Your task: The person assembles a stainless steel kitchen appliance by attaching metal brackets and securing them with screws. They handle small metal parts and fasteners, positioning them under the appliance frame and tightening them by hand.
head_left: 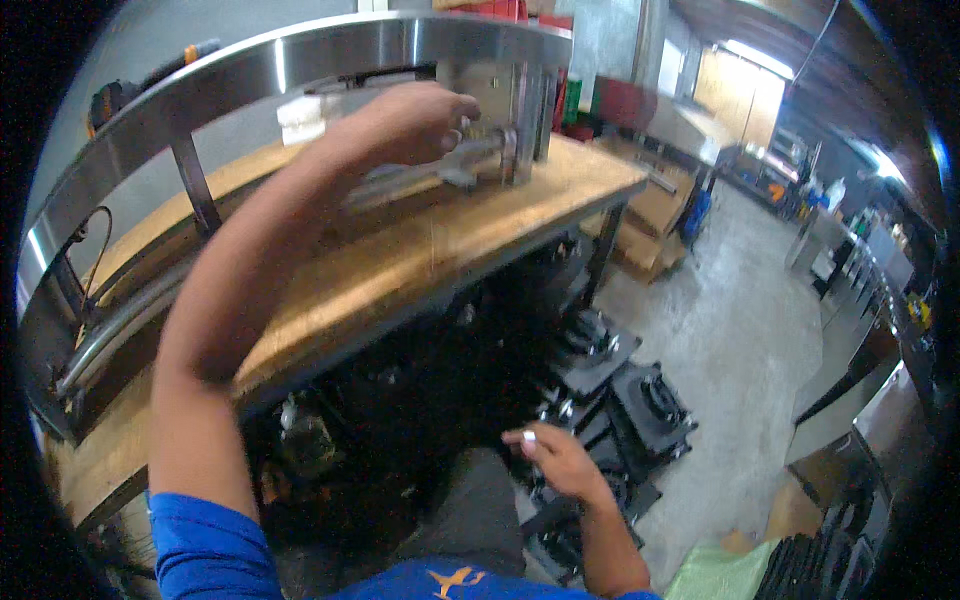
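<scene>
A worker's left hand, fingers bent, reaches toward the upright at the right end of a steel frame; whether it grasps anything cannot be told. The frame stands on a wooden worktop, stretching from near its left end toward its right corner. Below the front edge, the right hand hangs half-curled, something white at its fingertips, its hold unclear, near black metal parts on the concrete floor.
</scene>
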A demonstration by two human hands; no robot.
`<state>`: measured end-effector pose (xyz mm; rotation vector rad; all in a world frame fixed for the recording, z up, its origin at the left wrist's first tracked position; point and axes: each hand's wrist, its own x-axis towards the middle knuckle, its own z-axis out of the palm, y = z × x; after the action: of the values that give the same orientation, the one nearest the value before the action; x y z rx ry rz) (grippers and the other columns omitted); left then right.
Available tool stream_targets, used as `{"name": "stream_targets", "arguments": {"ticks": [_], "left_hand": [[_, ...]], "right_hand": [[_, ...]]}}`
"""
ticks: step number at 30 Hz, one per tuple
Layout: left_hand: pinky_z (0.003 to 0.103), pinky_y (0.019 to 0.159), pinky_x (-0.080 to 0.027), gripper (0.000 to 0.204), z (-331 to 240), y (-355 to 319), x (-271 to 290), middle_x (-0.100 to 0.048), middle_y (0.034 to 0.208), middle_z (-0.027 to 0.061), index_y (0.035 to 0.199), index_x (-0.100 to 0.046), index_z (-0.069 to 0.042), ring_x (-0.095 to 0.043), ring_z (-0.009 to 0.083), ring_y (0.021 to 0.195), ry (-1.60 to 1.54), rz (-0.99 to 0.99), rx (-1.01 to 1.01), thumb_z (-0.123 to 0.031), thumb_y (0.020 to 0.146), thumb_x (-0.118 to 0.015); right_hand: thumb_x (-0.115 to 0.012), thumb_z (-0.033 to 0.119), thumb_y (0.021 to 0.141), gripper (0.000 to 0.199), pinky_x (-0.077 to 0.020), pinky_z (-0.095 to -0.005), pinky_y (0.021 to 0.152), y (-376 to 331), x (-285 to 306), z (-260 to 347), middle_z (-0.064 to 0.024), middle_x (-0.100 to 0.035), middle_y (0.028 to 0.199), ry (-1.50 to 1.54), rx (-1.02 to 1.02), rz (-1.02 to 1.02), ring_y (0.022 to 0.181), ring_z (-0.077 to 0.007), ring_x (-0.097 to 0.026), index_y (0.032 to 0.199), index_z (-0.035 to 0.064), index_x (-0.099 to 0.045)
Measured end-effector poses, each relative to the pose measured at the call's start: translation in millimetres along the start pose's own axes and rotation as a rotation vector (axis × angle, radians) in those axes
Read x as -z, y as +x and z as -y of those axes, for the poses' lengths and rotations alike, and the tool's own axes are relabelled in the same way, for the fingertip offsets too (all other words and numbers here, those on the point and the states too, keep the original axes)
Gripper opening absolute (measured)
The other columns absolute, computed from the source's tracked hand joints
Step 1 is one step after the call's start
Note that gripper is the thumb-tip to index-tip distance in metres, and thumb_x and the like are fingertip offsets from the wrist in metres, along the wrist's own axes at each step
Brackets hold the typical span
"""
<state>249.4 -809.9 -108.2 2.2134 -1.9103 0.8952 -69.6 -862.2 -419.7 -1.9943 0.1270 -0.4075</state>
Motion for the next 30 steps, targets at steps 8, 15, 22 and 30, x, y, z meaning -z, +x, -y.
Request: {"name": "stream_targets", "arguments": {"ticks": [8, 15, 22, 30], "left_hand": [[0.043, 0.076, -0.053, 0.057, -151, -261, 13, -0.067, 0.093, 0.0189, 0.118, -0.052, -0.004, -0.066, 0.037, 0.087, -0.775, 0.37, 0.288, -0.041, 0.08, -0.072], [0.038, 0.086, -0.05, 0.044, -245, -345, -46, -0.053, 0.114, 0.0152, 0.104, -0.065, -0.002, -0.058, 0.0301, 0.104, -0.904, -0.234, 0.587, -0.031, 0.074, -0.08], [0.035, 0.085, -0.05, 0.032, -229, -382, -34, -0.05, 0.117, 0.0147, 0.097, -0.071, -0.004, -0.057, 0.0274, 0.103, -0.981, -0.247, 0.571, -0.025, 0.075, -0.08], [0.035, 0.082, -0.049, 0.031, -197, -416, -29, -0.052, 0.118, 0.0143, 0.093, -0.073, -0.003, -0.058, 0.0251, 0.101, -1.131, -0.256, 0.433, -0.02, 0.07, -0.084]], "right_hand": [[-0.045, 0.037, 0.101, 0.043, -0.0458, -0.0316, 0.086, 39, -49, 53, -0.0112, -0.058, 0.114, 0.497, 0.396, 0.009, 0.1, -0.0192, -0.057, 0.111, 0.0002, -0.063], [-0.046, 0.033, 0.101, 0.039, -0.0418, -0.0323, 0.096, 30, -126, 82, -0.0116, -0.053, 0.126, 0.845, 0.279, 0.065, 0.114, -0.0214, -0.053, 0.112, -0.0006, -0.063], [-0.051, 0.025, 0.099, 0.035, -0.0463, -0.0312, 0.088, 33, -125, 100, -0.0126, -0.063, 0.107, 0.545, 0.227, 0.123, 0.098, -0.0183, -0.06, 0.096, -0.0055, -0.067], [-0.065, 0.028, 0.091, 0.033, -0.0476, -0.0263, 0.073, 56, -139, 106, -0.0067, -0.067, 0.085, 0.387, 0.014, 0.266, 0.079, -0.012, -0.06, 0.091, -0.0042, -0.07]]}}
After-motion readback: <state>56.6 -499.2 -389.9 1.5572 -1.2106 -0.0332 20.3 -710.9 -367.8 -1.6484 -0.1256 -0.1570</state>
